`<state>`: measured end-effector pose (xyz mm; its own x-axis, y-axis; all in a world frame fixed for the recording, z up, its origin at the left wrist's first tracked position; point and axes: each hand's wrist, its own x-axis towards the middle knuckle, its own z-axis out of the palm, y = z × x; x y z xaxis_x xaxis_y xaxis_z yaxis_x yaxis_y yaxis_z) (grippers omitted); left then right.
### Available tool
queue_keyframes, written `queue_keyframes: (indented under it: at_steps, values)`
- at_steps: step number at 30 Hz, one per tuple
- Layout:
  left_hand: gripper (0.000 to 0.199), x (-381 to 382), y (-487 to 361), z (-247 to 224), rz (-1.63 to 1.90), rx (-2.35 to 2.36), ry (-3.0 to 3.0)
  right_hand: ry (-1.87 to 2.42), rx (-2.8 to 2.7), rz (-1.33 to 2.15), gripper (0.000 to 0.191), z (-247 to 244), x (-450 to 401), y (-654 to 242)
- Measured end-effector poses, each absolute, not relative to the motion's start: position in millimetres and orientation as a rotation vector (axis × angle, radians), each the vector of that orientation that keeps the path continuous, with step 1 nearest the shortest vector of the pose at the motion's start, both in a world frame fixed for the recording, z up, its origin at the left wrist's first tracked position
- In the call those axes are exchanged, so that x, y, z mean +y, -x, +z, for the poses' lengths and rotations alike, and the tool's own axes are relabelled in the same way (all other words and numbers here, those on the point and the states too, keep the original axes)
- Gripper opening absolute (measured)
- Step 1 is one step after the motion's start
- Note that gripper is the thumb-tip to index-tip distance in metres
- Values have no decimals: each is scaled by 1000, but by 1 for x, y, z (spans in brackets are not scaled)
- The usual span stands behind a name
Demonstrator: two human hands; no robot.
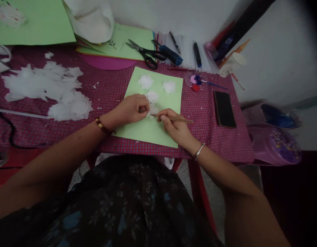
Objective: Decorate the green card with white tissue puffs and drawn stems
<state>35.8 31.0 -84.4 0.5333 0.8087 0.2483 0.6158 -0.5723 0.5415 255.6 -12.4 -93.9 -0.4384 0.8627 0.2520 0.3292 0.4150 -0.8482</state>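
Note:
A light green paper sheet (158, 132) lies on the table with several fluffy white paper tufts (145, 82) on its upper and middle parts. My right hand (177, 131) grips a flat wooden stick (182, 119), whose tip points left to the lowest white tuft (152, 111). My left hand (134, 109) is closed in a pinch at that tuft's left side. Whatever its fingertips hold, if anything, is too small to make out. Both hands rest over the green sheet, and the left one partly covers the tufts.
White paper pieces (45, 80) are heaped at left on the checked tablecloth (106, 79). Black-handled scissors (148, 55), a blue cutter (172, 56) and a marker (197, 55) lie behind the sheet. Paint blobs (195, 87), a paintbrush (215, 84) and a phone (224, 109) lie at right.

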Motion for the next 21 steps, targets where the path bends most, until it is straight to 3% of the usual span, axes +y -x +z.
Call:
queue_keyframes:
  at_steps: [9, 21]
  values:
    - [7, 31, -36, -84, 656, 1185, -2380, 1011, -1600, 1113, 34, -89, -10, -257]
    - [14, 32, -31, -88, 743, 1142, -2273, 989, -1911, 1048, 27, -96, -12, -258]
